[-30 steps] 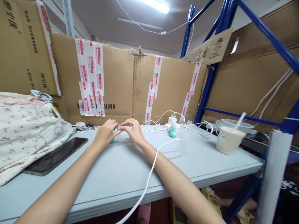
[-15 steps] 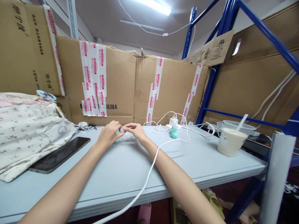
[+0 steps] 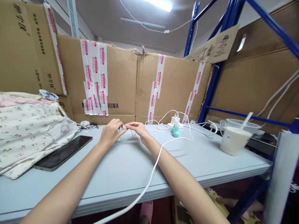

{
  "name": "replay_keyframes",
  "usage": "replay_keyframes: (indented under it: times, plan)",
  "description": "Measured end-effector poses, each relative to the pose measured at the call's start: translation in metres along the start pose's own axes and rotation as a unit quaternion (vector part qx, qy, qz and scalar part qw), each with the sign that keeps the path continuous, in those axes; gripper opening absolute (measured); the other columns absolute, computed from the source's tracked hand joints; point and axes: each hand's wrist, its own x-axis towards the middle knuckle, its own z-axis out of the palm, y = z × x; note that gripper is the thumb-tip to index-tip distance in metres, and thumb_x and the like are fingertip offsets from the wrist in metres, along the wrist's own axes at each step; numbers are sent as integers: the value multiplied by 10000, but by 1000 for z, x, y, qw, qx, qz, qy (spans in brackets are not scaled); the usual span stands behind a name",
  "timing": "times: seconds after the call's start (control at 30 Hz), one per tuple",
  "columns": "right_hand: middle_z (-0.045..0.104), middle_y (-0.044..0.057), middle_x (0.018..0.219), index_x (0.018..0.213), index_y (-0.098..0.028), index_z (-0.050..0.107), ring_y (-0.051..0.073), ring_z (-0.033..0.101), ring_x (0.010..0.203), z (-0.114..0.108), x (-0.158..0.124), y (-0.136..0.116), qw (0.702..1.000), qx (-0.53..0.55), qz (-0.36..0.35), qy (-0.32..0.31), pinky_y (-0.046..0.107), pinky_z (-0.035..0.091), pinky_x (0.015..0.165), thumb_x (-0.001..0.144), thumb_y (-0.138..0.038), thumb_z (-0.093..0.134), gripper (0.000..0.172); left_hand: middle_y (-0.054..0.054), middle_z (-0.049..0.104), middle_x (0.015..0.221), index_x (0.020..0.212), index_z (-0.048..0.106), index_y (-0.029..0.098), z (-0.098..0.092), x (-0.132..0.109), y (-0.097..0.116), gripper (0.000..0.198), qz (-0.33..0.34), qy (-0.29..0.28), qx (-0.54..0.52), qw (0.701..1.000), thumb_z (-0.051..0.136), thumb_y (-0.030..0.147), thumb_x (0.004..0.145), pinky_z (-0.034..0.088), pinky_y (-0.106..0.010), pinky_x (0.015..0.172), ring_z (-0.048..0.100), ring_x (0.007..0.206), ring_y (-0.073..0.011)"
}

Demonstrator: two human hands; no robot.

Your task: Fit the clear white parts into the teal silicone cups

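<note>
Near the back of the table, my left hand (image 3: 111, 132) and my right hand (image 3: 138, 128) meet with fingers closed in a pinch. Between their fingertips is a small whitish, translucent piece (image 3: 124, 127), too small to name. A bit of teal shows beside the left fingers, mostly covered by them. Under the right hand lies a clear, see-through item (image 3: 134, 133) whose kind I cannot make out. To the right stand small teal bottles with clear tops (image 3: 176, 133), apart from both hands.
A white cable (image 3: 149, 180) runs across my right forearm. At left lie a phone (image 3: 64, 152) and a floral cloth (image 3: 32, 133), with keys (image 3: 87, 126) behind. A white charger (image 3: 174, 120) stands at the back; a drink cup with a straw (image 3: 235, 140) is at right.
The view has shifted slightly, so most things sit a little further right. Both hands keep their pinch on the small piece, with only slight finger movement.
</note>
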Motion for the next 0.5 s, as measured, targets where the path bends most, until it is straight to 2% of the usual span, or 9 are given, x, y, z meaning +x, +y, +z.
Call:
replay_keyframes:
  times: [0.13,0.2,0.3,0.37,0.5]
  plan:
    - [640,0,730,672,-149,683,101,536,744,-2,-1,-2,1000,3,30,-8,251,358,772,478,-231,785,234,-17,525,710,691,548,153,-2,0,-1,237,37,12,33,999,528,345,829,308,-253,571,466,724,-136]
    - [646,-10,822,797,-201,698,101,540,797,-5,-2,-2,997,-11,76,-17,244,332,736,508,-249,789,307,-19,530,714,696,554,151,-4,0,-1,248,55,14,45,997,522,353,834,316,-255,585,461,723,-139]
    - [634,-2,863,947,-253,682,109,560,866,-10,-4,-4,987,-7,137,-89,223,291,680,562,-320,785,404,-18,532,719,728,571,152,-7,1,0,223,71,33,53,996,527,342,834,326,-250,593,454,717,-137]
    - [627,12,820,927,-222,689,114,570,875,-12,-5,-5,981,14,146,-129,211,286,668,568,-326,787,387,-16,533,715,731,575,154,-10,2,1,202,87,53,69,992,539,327,829,326,-247,588,449,709,-136]
    - [632,20,817,898,-200,685,112,560,855,-12,-6,-7,977,26,165,-133,217,295,676,569,-287,789,356,-18,510,669,669,551,151,-15,3,3,218,142,76,127,979,541,299,828,318,-258,581,434,681,-144]
